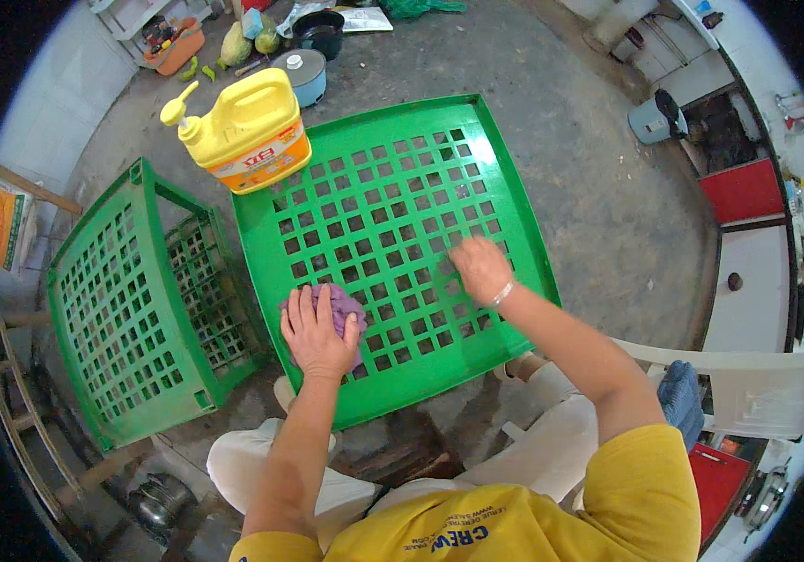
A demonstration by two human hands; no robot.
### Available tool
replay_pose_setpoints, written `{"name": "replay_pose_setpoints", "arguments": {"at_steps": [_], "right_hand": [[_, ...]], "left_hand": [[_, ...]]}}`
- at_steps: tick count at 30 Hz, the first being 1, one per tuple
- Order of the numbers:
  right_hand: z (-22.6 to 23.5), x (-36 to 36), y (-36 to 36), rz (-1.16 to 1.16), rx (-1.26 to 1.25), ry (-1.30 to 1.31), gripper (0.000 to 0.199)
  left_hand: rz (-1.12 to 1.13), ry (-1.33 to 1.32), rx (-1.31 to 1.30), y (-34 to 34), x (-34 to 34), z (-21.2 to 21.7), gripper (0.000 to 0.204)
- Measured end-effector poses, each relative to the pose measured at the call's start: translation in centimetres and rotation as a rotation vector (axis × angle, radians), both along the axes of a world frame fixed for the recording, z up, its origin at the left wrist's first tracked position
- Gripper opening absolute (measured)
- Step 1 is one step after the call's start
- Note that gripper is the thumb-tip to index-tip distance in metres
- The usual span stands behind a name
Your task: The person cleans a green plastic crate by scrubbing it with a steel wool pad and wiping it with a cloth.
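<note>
Left hand (316,330) pressed flat, fingers spread, on top of a small crumpled purple cloth (346,305). Cloth pinned against the big green plastic crate panel full of square holes (392,187), down near its 7 o'clock corner. Right hand (481,267) open too, palm down, holding nothing, just leaning on the same panel toward 4 o'clock.

Could snag the cloth in one of the square holes with a hard rub. Could catch a fingertip in a hole too. Might tip the panel if the right hand lets up, since it looks propped off the concrete floor (598,197).

At 11 o'clock, a yellow plastic soap jug with a pump top (247,131), standing on the panel's corner. Likely to topple and spill with a big shake. At 9 o'clock, a second green plastic crate on its side (125,300), close enough to bump.
</note>
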State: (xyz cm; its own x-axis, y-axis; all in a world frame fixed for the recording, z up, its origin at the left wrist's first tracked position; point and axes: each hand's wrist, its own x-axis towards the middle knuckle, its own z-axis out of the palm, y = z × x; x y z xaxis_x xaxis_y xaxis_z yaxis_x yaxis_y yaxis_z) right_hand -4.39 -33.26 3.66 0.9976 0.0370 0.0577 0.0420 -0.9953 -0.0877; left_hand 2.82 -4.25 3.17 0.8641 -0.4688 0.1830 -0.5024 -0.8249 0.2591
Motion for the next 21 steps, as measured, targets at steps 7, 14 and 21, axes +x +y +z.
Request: {"name": "replay_pose_setpoints", "arguments": {"at_steps": [7,14,21], "right_hand": [[0.1,-0.6,-0.3,0.041,0.088,-0.101,0.016],[-2.6,15.0,-4.9,0.001,-0.078,-0.275,0.010],[-3.1,22.6,-2.8,-0.105,0.028,-0.275,0.010]], "left_hand": [[0.000,0.003,-0.031,-0.2,0.1,0.0,0.057],[0.003,0.050,0.007,-0.3,0.3,0.5,0.059],[-0.024,-0.002,0.000,0.2,0.2,0.4,0.059]]}}
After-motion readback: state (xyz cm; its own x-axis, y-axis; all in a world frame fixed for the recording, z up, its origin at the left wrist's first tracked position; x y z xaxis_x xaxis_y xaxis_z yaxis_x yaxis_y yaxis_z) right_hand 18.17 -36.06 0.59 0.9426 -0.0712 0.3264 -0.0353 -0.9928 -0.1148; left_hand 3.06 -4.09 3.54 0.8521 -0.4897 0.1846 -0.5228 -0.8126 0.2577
